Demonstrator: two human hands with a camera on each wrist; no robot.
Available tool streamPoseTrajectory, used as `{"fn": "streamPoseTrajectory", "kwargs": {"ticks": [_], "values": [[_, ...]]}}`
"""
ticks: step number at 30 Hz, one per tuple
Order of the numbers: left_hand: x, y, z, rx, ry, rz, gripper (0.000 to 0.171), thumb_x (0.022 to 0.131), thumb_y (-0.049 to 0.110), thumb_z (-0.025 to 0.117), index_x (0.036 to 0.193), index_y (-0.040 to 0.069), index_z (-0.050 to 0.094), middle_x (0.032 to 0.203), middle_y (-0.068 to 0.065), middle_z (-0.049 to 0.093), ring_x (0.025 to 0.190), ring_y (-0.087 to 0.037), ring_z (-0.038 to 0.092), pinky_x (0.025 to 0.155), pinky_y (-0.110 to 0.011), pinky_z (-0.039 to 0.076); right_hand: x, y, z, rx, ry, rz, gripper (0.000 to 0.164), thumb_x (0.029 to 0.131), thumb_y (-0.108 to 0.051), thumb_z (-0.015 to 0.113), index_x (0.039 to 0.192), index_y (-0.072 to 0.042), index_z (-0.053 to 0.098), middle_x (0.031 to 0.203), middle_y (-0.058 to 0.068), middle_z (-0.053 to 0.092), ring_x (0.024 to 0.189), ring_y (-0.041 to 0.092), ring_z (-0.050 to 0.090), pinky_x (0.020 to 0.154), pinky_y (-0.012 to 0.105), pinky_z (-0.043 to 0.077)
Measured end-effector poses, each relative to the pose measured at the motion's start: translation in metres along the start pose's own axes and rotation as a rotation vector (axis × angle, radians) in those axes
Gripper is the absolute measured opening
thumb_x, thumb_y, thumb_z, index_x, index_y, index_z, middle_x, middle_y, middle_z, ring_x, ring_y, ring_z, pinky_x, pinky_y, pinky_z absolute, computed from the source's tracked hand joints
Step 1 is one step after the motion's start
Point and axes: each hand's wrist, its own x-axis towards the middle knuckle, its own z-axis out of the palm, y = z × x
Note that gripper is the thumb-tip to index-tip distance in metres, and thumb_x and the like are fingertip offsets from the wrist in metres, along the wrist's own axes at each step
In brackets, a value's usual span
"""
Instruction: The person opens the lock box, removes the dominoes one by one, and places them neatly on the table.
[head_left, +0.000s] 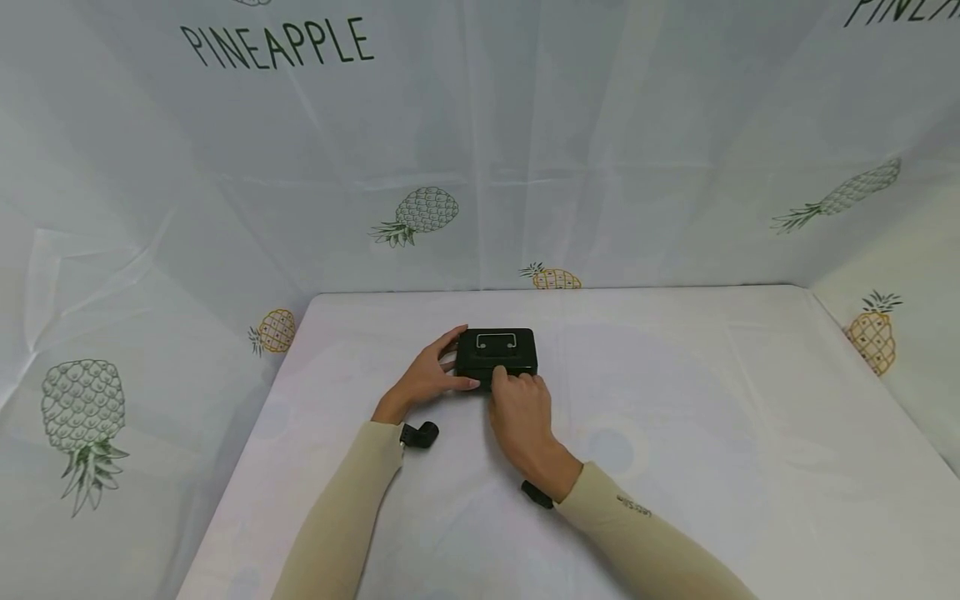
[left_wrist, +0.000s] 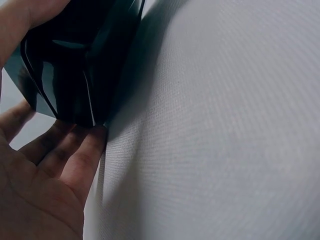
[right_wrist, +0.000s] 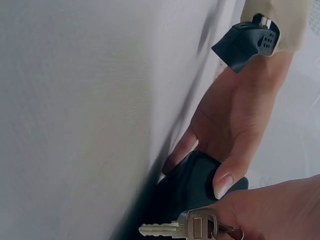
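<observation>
A small black cash box point(head_left: 487, 346) with a folding handle on its lid sits closed on the white-covered table. My left hand point(head_left: 429, 372) holds its left side, the thumb at the front corner and the fingers along the side. At the front face of the box is my right hand point(head_left: 522, 417), its fingers curled. A silver key point(right_wrist: 192, 226) on a small ring point(right_wrist: 235, 233) hangs beside the right fingers in the right wrist view. Those fingers pinch at the front of the box, where a second key or the lock is hidden from sight.
The white cloth table point(head_left: 675, 433) spreads around the box, mostly to the right. A pale curtain point(head_left: 600, 167) printed with pineapples rises behind and at both sides. Black wrist cameras point(head_left: 420, 434) sit on both wrists.
</observation>
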Motion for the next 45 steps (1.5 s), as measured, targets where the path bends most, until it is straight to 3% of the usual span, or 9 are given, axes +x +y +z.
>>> {"fn": "streamPoseTrajectory", "kwargs": {"ticks": [5,10,21,28,36,45], "values": [[0.001,0.001,0.000,0.009,0.002,0.011,0.104,0.083,0.005,0.090,0.168,0.009,0.030,0.165,-0.017,0.038,0.153,-0.036,0.039,0.122,-0.044,0.044,0.002,0.000,0.004,-0.003,0.048,-0.014,0.025,0.081,0.006,0.080,0.080,-0.007,0.059,0.063,0.009,0.068,0.061,0.028,0.061,0.058,0.038,0.048],[0.002,0.001,0.000,0.009,0.007,0.020,0.104,0.082,0.003,0.090,0.167,0.009,0.030,0.165,-0.017,0.038,0.153,-0.035,0.040,0.122,-0.043,0.044,0.002,0.003,0.005,0.004,0.030,-0.015,0.026,0.084,0.003,0.080,0.077,-0.009,0.058,0.065,0.008,0.068,0.063,0.027,0.061,0.061,0.038,0.049],[0.002,-0.001,-0.003,0.033,0.001,0.022,0.103,0.084,0.006,0.089,0.168,0.009,0.030,0.168,-0.017,0.035,0.154,-0.035,0.037,0.121,-0.045,0.044,-0.006,0.021,0.000,0.196,-0.031,-0.080,0.020,0.082,-0.016,0.093,0.085,-0.013,0.074,0.077,-0.002,0.072,0.074,0.019,0.062,0.071,0.037,0.052],[0.001,0.000,-0.001,0.024,-0.003,0.007,0.103,0.083,0.006,0.090,0.168,0.011,0.031,0.168,-0.016,0.035,0.154,-0.036,0.038,0.121,-0.044,0.044,-0.009,0.027,-0.002,0.230,-0.096,-0.076,0.019,0.081,-0.008,0.092,0.095,-0.011,0.079,0.090,0.002,0.078,0.084,0.022,0.067,0.077,0.040,0.056],[0.001,-0.004,-0.002,-0.040,-0.027,0.008,0.106,0.083,0.004,0.089,0.169,0.014,0.028,0.168,-0.014,0.035,0.151,-0.036,0.043,0.120,-0.041,0.046,-0.010,0.027,-0.001,0.236,-0.036,-0.077,0.027,0.075,-0.014,0.097,0.093,-0.011,0.077,0.084,-0.001,0.077,0.079,0.020,0.069,0.076,0.038,0.056],[0.000,-0.005,-0.002,-0.028,-0.021,0.021,0.106,0.083,0.004,0.089,0.169,0.011,0.028,0.166,-0.017,0.036,0.151,-0.037,0.043,0.120,-0.039,0.046,-0.008,0.028,0.002,0.223,-0.026,-0.067,0.026,0.074,-0.019,0.097,0.091,-0.013,0.078,0.080,-0.002,0.077,0.076,0.019,0.064,0.074,0.037,0.055]]}}
